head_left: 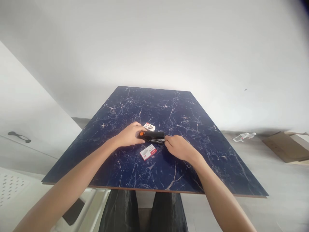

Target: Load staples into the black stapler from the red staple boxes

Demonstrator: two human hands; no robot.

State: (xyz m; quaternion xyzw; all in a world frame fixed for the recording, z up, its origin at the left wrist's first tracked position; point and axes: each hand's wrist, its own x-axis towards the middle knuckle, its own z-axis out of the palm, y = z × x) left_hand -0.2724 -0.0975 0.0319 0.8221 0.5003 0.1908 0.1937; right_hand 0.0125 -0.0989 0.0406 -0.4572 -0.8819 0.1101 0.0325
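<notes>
A black stapler (155,134) with an orange patch at its left end lies sideways over the middle of the table. My left hand (130,134) grips that left end, thumb on the near side and fingers on the far side. The stapler's jaw is parted, and a metal strip shows inside. At its right end, my right hand (178,146) is closed, fingertips pinching at the tip of the metal part; the exact grip is hidden. A red-and-white box (148,152) lies flat just in front of the stapler. Behind it sits a smaller white box (149,127) with a red edge.
The dark blue marbled table (145,106) stands against a white wall. On the floor to the right are a clear plastic bottle (241,137) and a cardboard box (280,146). A dark flat object (73,211) lies below the table's left front edge, beside my legs.
</notes>
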